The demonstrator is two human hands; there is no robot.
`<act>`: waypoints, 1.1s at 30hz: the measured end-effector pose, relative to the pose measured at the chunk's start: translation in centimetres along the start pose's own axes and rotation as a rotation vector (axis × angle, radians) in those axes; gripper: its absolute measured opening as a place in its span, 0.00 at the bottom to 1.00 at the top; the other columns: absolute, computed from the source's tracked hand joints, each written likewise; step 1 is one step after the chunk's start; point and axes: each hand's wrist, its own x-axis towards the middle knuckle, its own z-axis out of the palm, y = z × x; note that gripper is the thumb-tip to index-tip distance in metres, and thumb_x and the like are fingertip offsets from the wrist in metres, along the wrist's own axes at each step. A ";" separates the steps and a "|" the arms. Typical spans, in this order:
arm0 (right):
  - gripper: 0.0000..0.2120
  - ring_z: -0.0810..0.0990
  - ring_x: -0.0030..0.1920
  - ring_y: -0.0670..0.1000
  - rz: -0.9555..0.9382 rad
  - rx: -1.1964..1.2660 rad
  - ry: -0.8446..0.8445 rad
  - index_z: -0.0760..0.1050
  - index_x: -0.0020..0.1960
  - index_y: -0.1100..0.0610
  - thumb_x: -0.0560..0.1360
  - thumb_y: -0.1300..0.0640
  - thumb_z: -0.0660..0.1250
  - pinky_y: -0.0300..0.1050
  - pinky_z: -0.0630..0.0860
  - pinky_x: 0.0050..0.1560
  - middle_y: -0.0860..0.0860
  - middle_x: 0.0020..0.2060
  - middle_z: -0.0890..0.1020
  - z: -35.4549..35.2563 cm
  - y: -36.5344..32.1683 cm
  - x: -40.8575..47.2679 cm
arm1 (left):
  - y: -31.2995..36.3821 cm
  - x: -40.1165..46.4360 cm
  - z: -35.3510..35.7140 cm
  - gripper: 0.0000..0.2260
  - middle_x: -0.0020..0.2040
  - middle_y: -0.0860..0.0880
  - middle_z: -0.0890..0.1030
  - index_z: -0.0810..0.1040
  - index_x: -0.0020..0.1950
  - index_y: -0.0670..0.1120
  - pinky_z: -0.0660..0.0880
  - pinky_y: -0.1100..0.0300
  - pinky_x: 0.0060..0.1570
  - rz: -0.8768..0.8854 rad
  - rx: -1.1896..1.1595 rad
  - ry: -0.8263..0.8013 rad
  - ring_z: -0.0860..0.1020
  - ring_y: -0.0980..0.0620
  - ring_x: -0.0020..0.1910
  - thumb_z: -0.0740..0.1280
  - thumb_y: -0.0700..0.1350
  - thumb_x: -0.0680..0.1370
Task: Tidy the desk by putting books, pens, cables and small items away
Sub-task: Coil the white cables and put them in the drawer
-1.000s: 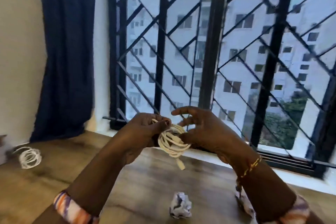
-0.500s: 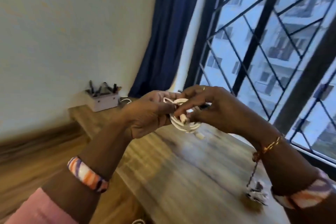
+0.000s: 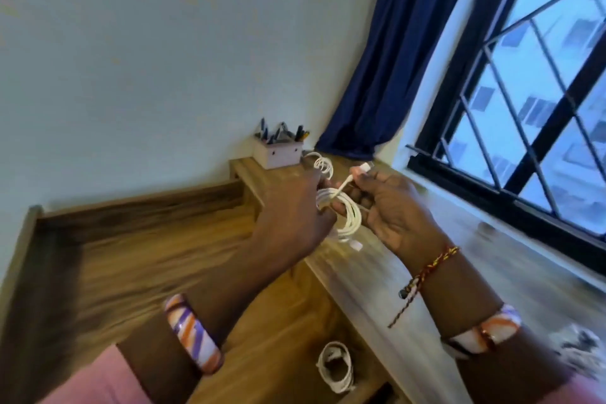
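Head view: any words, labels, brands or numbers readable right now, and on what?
None can be read.
White cable gripped by the left hand and right hand: no marking shows.
Pen holder: no lettering shows.
Crumpled paper: dark print, too blurred to read.

**Coiled white cable held above the table**

A white cable (image 3: pixel 344 216), wound into a loose coil of several loops, hangs in the air over the table (image 3: pixel 410 289), gripped between the left hand (image 3: pixel 295 213) and the right hand (image 3: pixel 390 203). One plug end juts up from the right hand's fingertips; the other dangles below the coil. Two more white coils lie on wood: one (image 3: pixel 323 166) at the far corner, one (image 3: pixel 337 366) near the front edge.
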 end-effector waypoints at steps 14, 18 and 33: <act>0.07 0.80 0.46 0.54 0.164 -0.799 0.028 0.76 0.47 0.58 0.72 0.67 0.67 0.52 0.79 0.48 0.55 0.44 0.81 -5.7 12.0 -1.9 | -11.3 -9.6 4.7 0.20 0.53 0.43 0.81 0.70 0.69 0.52 0.73 0.55 0.44 0.031 0.369 -0.551 0.78 0.44 0.51 0.59 0.47 0.76; 0.11 0.78 0.55 0.55 -0.152 -1.294 0.250 0.77 0.55 0.58 0.72 0.62 0.66 0.45 0.74 0.52 0.55 0.53 0.81 -11.3 14.4 -3.7 | -13.6 -11.3 9.1 0.19 0.51 0.42 0.83 0.76 0.64 0.46 0.75 0.55 0.45 -0.294 0.190 -0.569 0.81 0.44 0.49 0.65 0.45 0.74; 0.25 0.71 0.66 0.56 -0.228 -1.623 0.142 0.70 0.66 0.56 0.76 0.46 0.48 0.51 0.68 0.64 0.52 0.66 0.74 -16.6 17.2 -6.5 | -14.3 -9.3 16.8 0.13 0.54 0.38 0.80 0.77 0.56 0.42 0.75 0.51 0.47 -0.579 0.215 -0.492 0.78 0.37 0.54 0.63 0.48 0.76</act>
